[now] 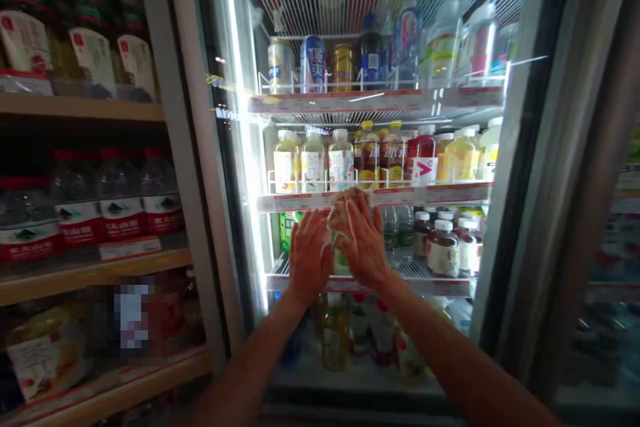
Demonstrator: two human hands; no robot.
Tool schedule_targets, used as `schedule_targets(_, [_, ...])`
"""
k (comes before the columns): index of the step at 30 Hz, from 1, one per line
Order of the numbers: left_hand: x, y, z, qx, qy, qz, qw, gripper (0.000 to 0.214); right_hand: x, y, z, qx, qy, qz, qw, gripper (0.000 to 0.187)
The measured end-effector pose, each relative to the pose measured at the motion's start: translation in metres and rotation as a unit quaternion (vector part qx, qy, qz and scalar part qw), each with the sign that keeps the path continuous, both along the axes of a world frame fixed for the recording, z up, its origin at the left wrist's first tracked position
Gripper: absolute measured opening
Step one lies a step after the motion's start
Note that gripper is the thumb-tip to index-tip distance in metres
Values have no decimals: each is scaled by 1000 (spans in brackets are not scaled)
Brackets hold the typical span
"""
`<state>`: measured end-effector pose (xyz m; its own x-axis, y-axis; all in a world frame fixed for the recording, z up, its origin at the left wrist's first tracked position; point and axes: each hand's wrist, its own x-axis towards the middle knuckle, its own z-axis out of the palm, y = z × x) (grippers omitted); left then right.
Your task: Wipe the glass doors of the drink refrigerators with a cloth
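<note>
In the head view, my right hand [365, 240] is raised in front of the lit drinks fridge, its fingers stretched over a crumpled beige cloth [339, 210]. The cloth lies against the glass door [440, 340], pressed under that hand. Just to the left, my left hand [309, 257] is held up with its fingers extended and nothing visible in it. Its palm faces the glass; whether it touches the pane is hard to make out. Behind my hands, the bottles on the middle shelves are partly hidden.
Bottles and cans fill the fridge shelves [295, 203]. A metal frame [560, 180] borders the glass on the right. At left stands an open rack [100, 273] with red-capped water bottles [120, 197] and larger bottles [93, 47] above.
</note>
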<state>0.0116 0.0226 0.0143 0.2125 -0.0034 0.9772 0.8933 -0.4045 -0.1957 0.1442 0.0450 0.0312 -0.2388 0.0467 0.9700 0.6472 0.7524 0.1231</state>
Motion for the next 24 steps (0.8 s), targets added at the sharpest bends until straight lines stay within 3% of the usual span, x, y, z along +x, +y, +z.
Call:
schedule_targets(2, [28, 5, 8, 6, 39, -27, 999, 50, 10, -4, 3, -28, 23, 58, 998, 59])
schedule_targets(4, [53, 15, 14, 23, 40, -14, 999, 49, 25, -4, 7, -35, 50, 95, 994, 58])
schedule_targets(7, [63, 26, 10, 48, 12, 12, 999, 49, 56, 8, 13, 11, 94, 30, 995, 57])
schedule_targets(10, [29, 19, -16, 33, 35, 16, 999, 50, 88, 24, 15, 68, 71, -101, 990, 61])
schedule_targets(13, [-35, 1, -44, 3, 40, 62, 997, 55, 105, 32, 11, 79, 24, -150, 985, 63])
schedule_targets(15, [-67, -7, -50, -6, -11, 99, 995, 58, 105, 33, 9, 71, 29, -168, 983, 64])
schedule_targets(17, [-74, -7, -45, -3, -79, 105, 991, 59, 101, 31, 8, 67, 40, -181, 980, 64])
schedule_targets(20, [-32, 4, -33, 6, -96, 84, 992, 59, 97, 30, 8, 65, 39, -184, 980, 64])
schedule_targets(24, [41, 21, -30, 8, 58, 50, 997, 52, 100, 31, 8, 72, 40, -180, 980, 64])
